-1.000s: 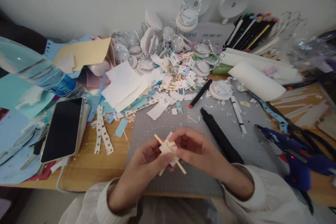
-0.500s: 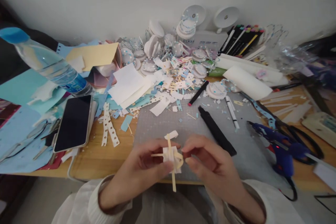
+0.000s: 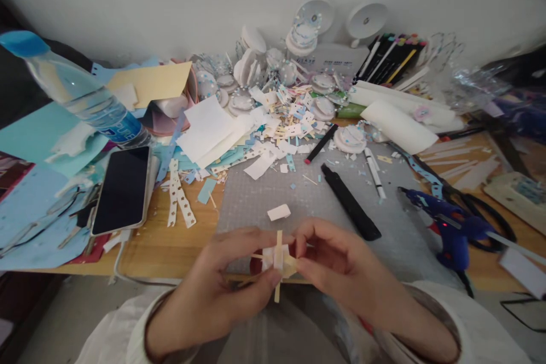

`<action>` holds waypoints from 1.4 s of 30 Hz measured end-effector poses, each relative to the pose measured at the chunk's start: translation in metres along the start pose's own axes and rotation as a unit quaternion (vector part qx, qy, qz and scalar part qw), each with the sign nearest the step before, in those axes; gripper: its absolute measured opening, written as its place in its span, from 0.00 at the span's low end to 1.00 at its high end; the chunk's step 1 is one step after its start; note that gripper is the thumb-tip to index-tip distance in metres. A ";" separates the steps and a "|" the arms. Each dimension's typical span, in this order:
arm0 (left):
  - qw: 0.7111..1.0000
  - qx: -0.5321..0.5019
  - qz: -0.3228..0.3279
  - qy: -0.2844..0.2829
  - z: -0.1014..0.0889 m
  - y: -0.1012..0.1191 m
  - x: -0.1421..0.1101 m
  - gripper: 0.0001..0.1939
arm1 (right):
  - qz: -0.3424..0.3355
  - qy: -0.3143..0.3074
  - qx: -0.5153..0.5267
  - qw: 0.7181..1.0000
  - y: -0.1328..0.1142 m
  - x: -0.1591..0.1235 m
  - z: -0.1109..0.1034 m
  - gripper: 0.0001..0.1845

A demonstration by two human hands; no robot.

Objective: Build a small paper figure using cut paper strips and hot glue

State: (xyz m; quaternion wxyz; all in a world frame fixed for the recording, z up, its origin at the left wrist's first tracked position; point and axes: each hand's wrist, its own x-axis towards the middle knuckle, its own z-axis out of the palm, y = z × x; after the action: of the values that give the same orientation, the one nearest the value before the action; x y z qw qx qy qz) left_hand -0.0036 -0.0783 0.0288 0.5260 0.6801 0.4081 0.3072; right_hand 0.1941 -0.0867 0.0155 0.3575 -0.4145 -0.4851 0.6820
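Note:
Both hands hold a small white and cream paper piece (image 3: 278, 260) crossed by thin cream strips, just over the near edge of the grey cutting mat (image 3: 307, 205). My left hand (image 3: 230, 290) pinches it from the left with thumb and fingers closed. My right hand (image 3: 336, 261) pinches its right side, fingers curled. A small white paper scrap (image 3: 278, 212) lies on the mat just beyond the hands.
A black utility knife (image 3: 350, 202) and a white pen (image 3: 374, 172) lie on the mat. A blue glue gun (image 3: 447, 227) and scissors (image 3: 486, 216) lie right. A phone (image 3: 122, 189) and water bottle (image 3: 81, 94) lie left. Paper scraps (image 3: 285, 125), markers (image 3: 392, 57) and white rolls (image 3: 401, 125) fill the back.
The hands drew nearer to me, to the mat's front edge, and turned the paper piece so one strip stands upright. A white scrap now lies on the mat. The view shifted slightly.

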 end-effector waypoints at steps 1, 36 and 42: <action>1.000 0.010 0.006 -0.004 -0.001 0.001 0.000 0.16 | 0.004 -0.002 0.003 1.000 0.000 0.001 0.000 0.09; 0.845 -0.442 -0.296 -0.055 0.009 -0.023 0.020 0.21 | -0.252 0.052 -0.278 0.925 0.017 -0.004 -0.011 0.15; 0.898 -0.400 -0.179 -0.044 0.007 -0.026 0.011 0.17 | -0.190 0.084 -0.140 0.968 0.021 0.001 -0.004 0.07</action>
State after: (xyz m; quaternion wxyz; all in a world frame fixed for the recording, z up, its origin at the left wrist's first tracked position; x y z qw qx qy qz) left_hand 0.0009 -0.0691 0.0018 0.8170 0.3406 0.3425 0.3149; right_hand 0.1953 -0.0904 -0.0059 0.4581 -0.4163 -0.6142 0.4895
